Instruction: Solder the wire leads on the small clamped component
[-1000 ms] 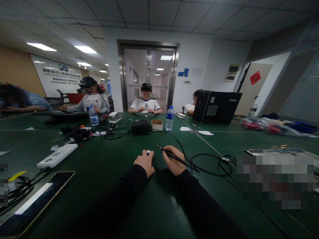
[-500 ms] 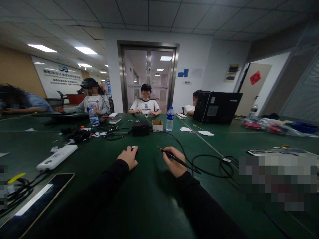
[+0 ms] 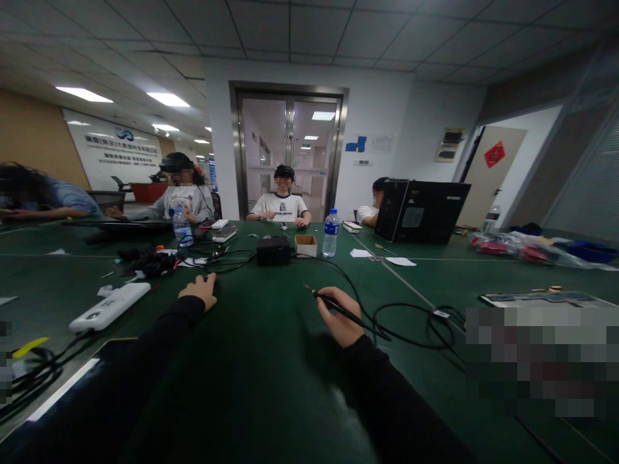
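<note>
My right hand (image 3: 340, 316) grips a soldering iron (image 3: 333, 303) like a pen, its thin tip pointing left and upward over the green table (image 3: 271, 361). A black cable (image 3: 411, 306) runs from the iron and lies in loops to the right. On the left, my left hand (image 3: 199, 291) is low over the table, fingers bent and closed around a small dark object that they mostly hide. Just beyond that hand lie tangled black cables (image 3: 232, 261). A black box (image 3: 273, 250) stands farther ahead, between the two hands.
Beside the black box are a small open carton (image 3: 306, 245) and a water bottle (image 3: 331, 233). A white power strip (image 3: 111, 307) lies left; my left sleeve partly covers a phone (image 3: 62, 393). A computer case (image 3: 423, 209) stands far right. Several people sit across the table.
My left hand has moved left, away from the middle of the table toward the cables, still closed. My right hand and the soldering iron stay almost in place.
</note>
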`<state>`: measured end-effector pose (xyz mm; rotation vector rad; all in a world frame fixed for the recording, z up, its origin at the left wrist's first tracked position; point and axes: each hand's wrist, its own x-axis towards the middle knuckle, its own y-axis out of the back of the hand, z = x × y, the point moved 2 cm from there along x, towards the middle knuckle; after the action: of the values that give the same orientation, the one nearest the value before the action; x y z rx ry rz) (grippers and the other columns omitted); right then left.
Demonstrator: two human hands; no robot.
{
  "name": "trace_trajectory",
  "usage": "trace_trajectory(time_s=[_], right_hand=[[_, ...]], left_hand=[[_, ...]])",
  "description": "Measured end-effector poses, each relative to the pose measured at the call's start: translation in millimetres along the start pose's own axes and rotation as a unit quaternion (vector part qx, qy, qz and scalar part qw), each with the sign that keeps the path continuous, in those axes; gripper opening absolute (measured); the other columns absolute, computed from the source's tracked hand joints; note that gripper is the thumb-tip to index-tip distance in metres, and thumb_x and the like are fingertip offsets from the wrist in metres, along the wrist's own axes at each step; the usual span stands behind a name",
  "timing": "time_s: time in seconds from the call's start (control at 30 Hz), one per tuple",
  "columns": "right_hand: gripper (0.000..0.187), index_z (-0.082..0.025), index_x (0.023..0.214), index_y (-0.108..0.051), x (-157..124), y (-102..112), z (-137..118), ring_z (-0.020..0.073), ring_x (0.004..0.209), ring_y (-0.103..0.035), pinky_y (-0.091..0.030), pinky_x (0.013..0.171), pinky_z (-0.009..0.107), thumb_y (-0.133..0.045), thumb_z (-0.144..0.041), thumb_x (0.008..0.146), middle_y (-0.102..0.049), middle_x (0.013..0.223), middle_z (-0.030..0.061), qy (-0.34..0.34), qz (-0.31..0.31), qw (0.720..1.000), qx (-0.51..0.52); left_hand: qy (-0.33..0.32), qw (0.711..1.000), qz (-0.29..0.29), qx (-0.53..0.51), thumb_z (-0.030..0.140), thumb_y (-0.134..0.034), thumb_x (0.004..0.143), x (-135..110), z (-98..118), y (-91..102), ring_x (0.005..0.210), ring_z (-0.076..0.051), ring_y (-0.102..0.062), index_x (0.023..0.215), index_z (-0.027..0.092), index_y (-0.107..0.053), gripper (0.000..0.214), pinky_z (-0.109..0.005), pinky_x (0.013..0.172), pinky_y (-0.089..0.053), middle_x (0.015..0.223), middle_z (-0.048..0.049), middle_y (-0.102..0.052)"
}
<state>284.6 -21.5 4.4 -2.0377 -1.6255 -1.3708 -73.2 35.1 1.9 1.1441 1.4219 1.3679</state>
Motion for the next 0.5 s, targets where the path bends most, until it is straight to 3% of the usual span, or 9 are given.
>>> trace_trajectory(time_s=[0.17,0.33,0.5], right_hand=[[0.01,-0.021,0.086,-0.064,0.4,-0.5,-2.0,0.0181,0.075,-0.066,-0.053,0.07,0.029,-0.056,-0.022,0.08,-0.069,0.082,0.0034,0.002,-0.003,1.0,0.004],[0.01,-0.02,0.085,-0.064,0.5,-1.8,-4.0,0.0183,0.076,-0.066,-0.053,0.072,0.029,-0.056,-0.022,0.08,-0.069,0.082,0.0042,0.003,-0.006,1.0,0.015],[0.01,-0.021,0.085,-0.064,0.8,-1.5,-4.0,0.0188,0.077,-0.067,-0.053,0.071,0.03,-0.056,-0.022,0.079,-0.069,0.083,0.0042,0.005,-0.006,1.0,0.005]], left_hand=[[0.044,0.999,-0.004,-0.012,0.029,-0.044,0.08,10.7,-28.3,-5.2,0.112,-0.039,-0.054,0.143,0.017,-0.027,0.066,-0.042,0.082,-0.044,0.134,-0.0241,-0.044],[0.087,0.995,0.034,-0.017,0.034,-0.055,0.072,24.4,-56.8,-18.6,0.113,-0.042,-0.053,0.143,0.015,-0.029,0.078,-0.048,0.083,-0.044,0.134,-0.0275,-0.043],[0.107,0.994,0.03,-0.013,0.031,-0.049,0.077,32.5,-82.2,-27.3,0.114,-0.044,-0.053,0.143,0.014,-0.028,0.071,-0.046,0.083,-0.043,0.135,-0.0296,-0.04]])
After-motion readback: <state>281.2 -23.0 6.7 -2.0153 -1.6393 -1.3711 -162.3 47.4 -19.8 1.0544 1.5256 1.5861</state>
